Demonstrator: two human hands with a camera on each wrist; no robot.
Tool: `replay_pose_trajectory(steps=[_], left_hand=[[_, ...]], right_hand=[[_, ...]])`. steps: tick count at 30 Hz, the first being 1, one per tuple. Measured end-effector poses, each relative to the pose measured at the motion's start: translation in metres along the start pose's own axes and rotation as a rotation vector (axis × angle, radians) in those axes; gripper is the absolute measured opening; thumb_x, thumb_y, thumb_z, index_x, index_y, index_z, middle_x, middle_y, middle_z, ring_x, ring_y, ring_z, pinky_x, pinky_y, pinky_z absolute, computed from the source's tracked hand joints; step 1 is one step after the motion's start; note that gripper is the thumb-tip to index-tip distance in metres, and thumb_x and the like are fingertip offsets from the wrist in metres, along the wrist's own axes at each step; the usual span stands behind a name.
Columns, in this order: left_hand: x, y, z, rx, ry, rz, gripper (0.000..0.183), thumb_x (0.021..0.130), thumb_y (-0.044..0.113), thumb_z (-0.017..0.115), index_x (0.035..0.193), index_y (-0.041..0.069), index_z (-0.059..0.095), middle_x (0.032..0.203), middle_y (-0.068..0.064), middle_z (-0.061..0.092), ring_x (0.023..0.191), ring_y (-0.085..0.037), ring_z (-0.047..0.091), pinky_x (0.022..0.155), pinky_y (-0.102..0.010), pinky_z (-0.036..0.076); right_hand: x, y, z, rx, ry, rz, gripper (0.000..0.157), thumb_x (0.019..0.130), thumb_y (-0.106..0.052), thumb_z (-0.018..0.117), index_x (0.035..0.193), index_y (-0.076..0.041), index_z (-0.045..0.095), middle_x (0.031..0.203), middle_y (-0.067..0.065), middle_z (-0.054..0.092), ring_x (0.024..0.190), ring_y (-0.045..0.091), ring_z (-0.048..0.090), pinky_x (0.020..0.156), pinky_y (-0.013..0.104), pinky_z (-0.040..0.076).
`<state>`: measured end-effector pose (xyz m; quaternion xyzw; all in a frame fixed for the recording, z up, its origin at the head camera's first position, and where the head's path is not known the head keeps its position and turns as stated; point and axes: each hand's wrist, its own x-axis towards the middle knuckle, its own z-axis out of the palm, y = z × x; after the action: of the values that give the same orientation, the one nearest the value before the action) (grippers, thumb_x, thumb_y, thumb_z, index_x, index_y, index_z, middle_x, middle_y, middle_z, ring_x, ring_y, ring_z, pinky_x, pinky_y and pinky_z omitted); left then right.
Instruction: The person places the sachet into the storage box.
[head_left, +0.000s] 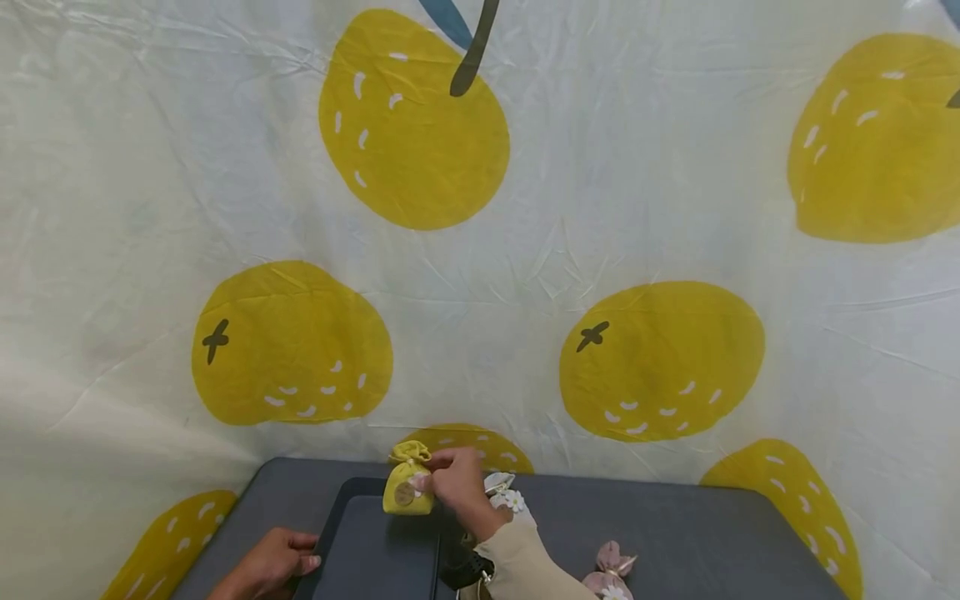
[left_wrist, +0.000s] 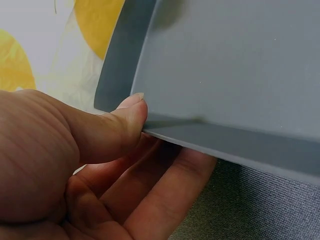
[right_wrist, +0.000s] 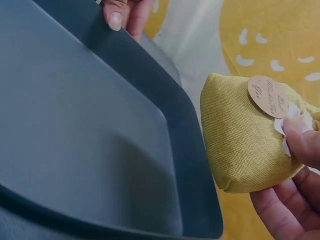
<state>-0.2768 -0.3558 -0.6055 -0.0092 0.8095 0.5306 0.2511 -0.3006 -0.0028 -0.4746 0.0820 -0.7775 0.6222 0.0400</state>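
A yellow cloth sachet [head_left: 407, 492] with a gathered top and a round brown tag [right_wrist: 268, 96] hangs over the far end of a dark grey tray [head_left: 375, 550]. My right hand [head_left: 459, 483] pinches it from the right, thumb on the white trim by the tag and fingers beneath. My left hand [left_wrist: 115, 150] grips the tray's rim [left_wrist: 200, 142], thumb on top and fingers under it. In the right wrist view the tray's bare floor [right_wrist: 90, 130] shows, with a shadow near one corner.
A white sachet [head_left: 510, 493] with a flower stands behind my right wrist. Nearer, a pink sachet [head_left: 611, 567] lies to the right on the dark table [head_left: 690, 533]. Partly hidden dark items [head_left: 465, 567] sit under my right sleeve. A fruit-patterned curtain [head_left: 480, 333] hangs behind.
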Motion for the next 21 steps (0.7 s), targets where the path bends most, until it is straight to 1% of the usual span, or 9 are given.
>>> replay_pose_trajectory(steps=[3, 4, 7, 9, 12, 14, 16, 18, 21], left_hand=[[-0.005, 0.006, 0.007, -0.016, 0.004, -0.010, 0.061, 0.091, 0.019, 0.080, 0.137, -0.016, 0.059, 0.130, -0.038, 0.065, 0.117, -0.052, 0.066, 0.089, -0.054, 0.063], [-0.011, 0.013, 0.011, -0.014, 0.001, -0.021, 0.062, 0.091, 0.019, 0.080, 0.137, -0.016, 0.058, 0.131, -0.038, 0.064, 0.118, -0.052, 0.066, 0.090, -0.055, 0.062], [-0.029, 0.039, 0.028, 0.071, 0.058, -0.031, 0.055, 0.094, 0.015, 0.077, 0.135, -0.018, 0.059, 0.129, -0.038, 0.065, 0.118, -0.051, 0.066, 0.090, -0.055, 0.062], [-0.039, 0.053, 0.036, 0.122, 0.075, -0.054, 0.052, 0.096, 0.013, 0.074, 0.134, -0.018, 0.059, 0.129, -0.038, 0.065, 0.118, -0.050, 0.066, 0.091, -0.055, 0.062], [-0.040, 0.054, 0.040, 0.141, 0.106, -0.068, 0.052, 0.094, 0.017, 0.077, 0.132, -0.016, 0.063, 0.126, -0.036, 0.068, 0.116, -0.047, 0.069, 0.089, -0.052, 0.063], [-0.035, 0.048, 0.037, 0.136, 0.094, -0.081, 0.056, 0.092, 0.021, 0.080, 0.133, -0.014, 0.063, 0.126, -0.035, 0.068, 0.116, -0.046, 0.069, 0.090, -0.050, 0.063], [-0.033, 0.046, 0.038, 0.134, 0.108, -0.083, 0.056, 0.091, 0.022, 0.081, 0.132, -0.013, 0.064, 0.124, -0.033, 0.070, 0.114, -0.044, 0.070, 0.090, -0.049, 0.063], [-0.035, 0.052, 0.044, 0.149, 0.137, -0.094, 0.054, 0.091, 0.018, 0.080, 0.131, -0.014, 0.064, 0.121, -0.033, 0.072, 0.113, -0.042, 0.071, 0.091, -0.048, 0.063], [-0.045, 0.070, 0.058, 0.195, 0.195, -0.085, 0.045, 0.094, 0.009, 0.076, 0.128, -0.017, 0.065, 0.117, -0.033, 0.073, 0.111, -0.042, 0.072, 0.091, -0.049, 0.062]], right_hand=[[-0.002, 0.002, 0.005, 0.005, 0.000, 0.000, 0.026, 0.064, 0.008, 0.084, 0.090, 0.002, 0.082, 0.081, 0.013, 0.079, 0.069, 0.011, 0.066, 0.057, 0.027, 0.055], [-0.002, 0.003, 0.006, 0.002, 0.004, -0.003, 0.027, 0.064, 0.007, 0.085, 0.091, 0.002, 0.082, 0.082, 0.013, 0.079, 0.070, 0.012, 0.067, 0.058, 0.027, 0.056], [-0.004, 0.006, 0.010, -0.019, 0.021, -0.006, 0.028, 0.063, 0.006, 0.087, 0.090, 0.001, 0.082, 0.081, 0.011, 0.079, 0.072, 0.011, 0.067, 0.060, 0.028, 0.057], [-0.004, 0.007, 0.013, -0.031, 0.041, -0.020, 0.028, 0.061, 0.005, 0.089, 0.088, 0.001, 0.082, 0.079, 0.011, 0.079, 0.071, 0.011, 0.067, 0.061, 0.027, 0.057], [-0.004, 0.009, 0.018, -0.040, 0.064, -0.029, 0.026, 0.059, 0.005, 0.090, 0.084, 0.001, 0.081, 0.076, 0.010, 0.078, 0.069, 0.010, 0.066, 0.061, 0.027, 0.057], [-0.005, 0.010, 0.020, -0.047, 0.074, -0.027, 0.026, 0.059, 0.005, 0.091, 0.083, 0.001, 0.082, 0.076, 0.010, 0.078, 0.069, 0.009, 0.066, 0.061, 0.027, 0.057], [-0.006, 0.012, 0.022, -0.052, 0.075, -0.014, 0.027, 0.058, 0.006, 0.091, 0.084, 0.000, 0.081, 0.076, 0.009, 0.078, 0.069, 0.009, 0.066, 0.062, 0.027, 0.057], [-0.007, 0.013, 0.024, -0.055, 0.080, -0.006, 0.027, 0.058, 0.006, 0.090, 0.083, 0.000, 0.082, 0.076, 0.008, 0.078, 0.069, 0.009, 0.066, 0.061, 0.027, 0.057], [-0.007, 0.015, 0.028, -0.048, 0.094, 0.013, 0.027, 0.057, 0.006, 0.090, 0.081, -0.001, 0.081, 0.074, 0.007, 0.078, 0.067, 0.008, 0.064, 0.060, 0.026, 0.056]])
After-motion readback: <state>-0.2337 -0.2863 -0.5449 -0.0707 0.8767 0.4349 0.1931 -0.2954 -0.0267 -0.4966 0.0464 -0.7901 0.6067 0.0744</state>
